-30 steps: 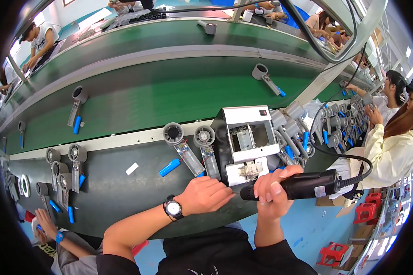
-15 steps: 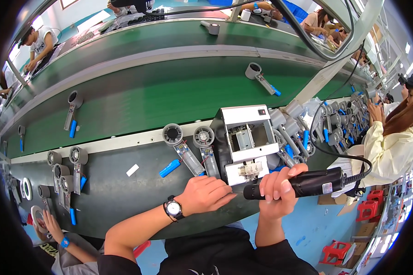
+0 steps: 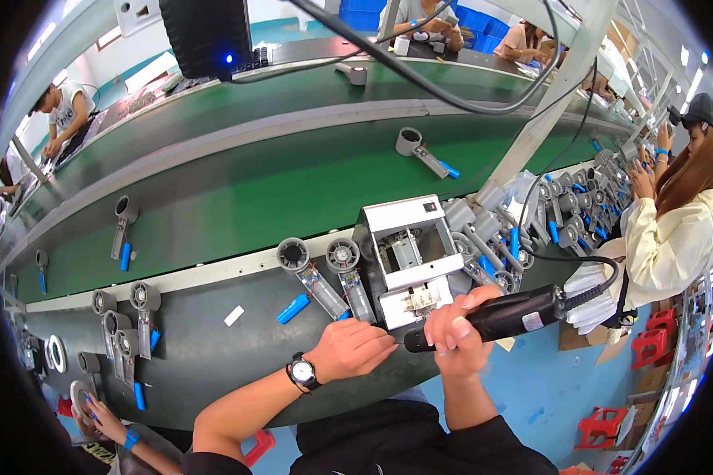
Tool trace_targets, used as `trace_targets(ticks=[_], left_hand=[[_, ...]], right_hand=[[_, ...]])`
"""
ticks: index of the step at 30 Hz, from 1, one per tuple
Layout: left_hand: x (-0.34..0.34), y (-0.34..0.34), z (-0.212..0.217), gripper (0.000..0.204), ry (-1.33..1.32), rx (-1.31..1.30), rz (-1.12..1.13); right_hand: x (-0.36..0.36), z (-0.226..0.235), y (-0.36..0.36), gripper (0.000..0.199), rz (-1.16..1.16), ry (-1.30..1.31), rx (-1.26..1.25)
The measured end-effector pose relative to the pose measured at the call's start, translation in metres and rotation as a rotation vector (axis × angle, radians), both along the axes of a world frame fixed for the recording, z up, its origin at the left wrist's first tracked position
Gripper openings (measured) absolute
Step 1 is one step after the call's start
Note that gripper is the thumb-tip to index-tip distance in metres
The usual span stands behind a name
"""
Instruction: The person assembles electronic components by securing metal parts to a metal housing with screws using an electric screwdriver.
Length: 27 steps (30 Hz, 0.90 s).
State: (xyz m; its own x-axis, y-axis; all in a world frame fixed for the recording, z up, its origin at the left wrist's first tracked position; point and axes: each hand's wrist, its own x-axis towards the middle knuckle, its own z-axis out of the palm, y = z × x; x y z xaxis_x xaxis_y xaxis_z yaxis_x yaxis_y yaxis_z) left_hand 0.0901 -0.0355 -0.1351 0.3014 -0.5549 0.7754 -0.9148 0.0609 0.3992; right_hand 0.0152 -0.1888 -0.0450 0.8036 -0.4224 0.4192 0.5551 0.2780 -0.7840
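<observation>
My right hand (image 3: 459, 336) grips a black electric screwdriver (image 3: 515, 315), its cable running up from the rear end. The screwdriver lies tilted, its front end pointing left at my left hand (image 3: 355, 347). That hand is closed, its fingers pinched close to the screwdriver's tip; what they hold, if anything, is hidden. Just beyond both hands stands a white screw feeder (image 3: 410, 245) with an open top. Left of it lie two grey handheld fan bodies, the nearer fan (image 3: 342, 255) and another fan (image 3: 293, 255), handles opened to show circuitry and a blue battery (image 3: 293, 309).
A green conveyor belt (image 3: 277, 174) runs behind the dark table (image 3: 214, 356), carrying several fans. More fans are heaped right of the feeder, and a group (image 3: 123, 324) stands at left. Co-workers sit on both sides and across. A black device (image 3: 206, 39) hangs overhead.
The whole view has shifted, bringing the overhead black device into sight. The screwdriver's tip has come nearer my left fingers and its rear has tilted up. Both hands keep their closed poses.
</observation>
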Motion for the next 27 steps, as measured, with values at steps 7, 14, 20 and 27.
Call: trace_targets(ticks=[7, 14, 20, 27], left_hand=[[0.000, 0.004, -0.001, 0.019, 0.134, 0.022, -0.070], [0.029, 0.028, 0.025, 0.019, 0.205, -0.150, 0.106], [0.096, 0.007, 0.076, 0.030, 0.731, -0.114, 0.348], [0.220, -0.096, 0.038, 0.037, 1.089, 0.324, 0.067]], right_hand=[[0.004, -0.007, -0.005, 0.030, 0.136, -0.074, 0.032], [0.026, -0.007, -0.015, 0.029, 0.230, -0.221, 0.197], [0.038, -0.017, -0.020, 0.029, 0.274, -0.231, 0.172], [0.027, -0.024, -0.023, 0.029, 0.428, -0.218, 0.299]])
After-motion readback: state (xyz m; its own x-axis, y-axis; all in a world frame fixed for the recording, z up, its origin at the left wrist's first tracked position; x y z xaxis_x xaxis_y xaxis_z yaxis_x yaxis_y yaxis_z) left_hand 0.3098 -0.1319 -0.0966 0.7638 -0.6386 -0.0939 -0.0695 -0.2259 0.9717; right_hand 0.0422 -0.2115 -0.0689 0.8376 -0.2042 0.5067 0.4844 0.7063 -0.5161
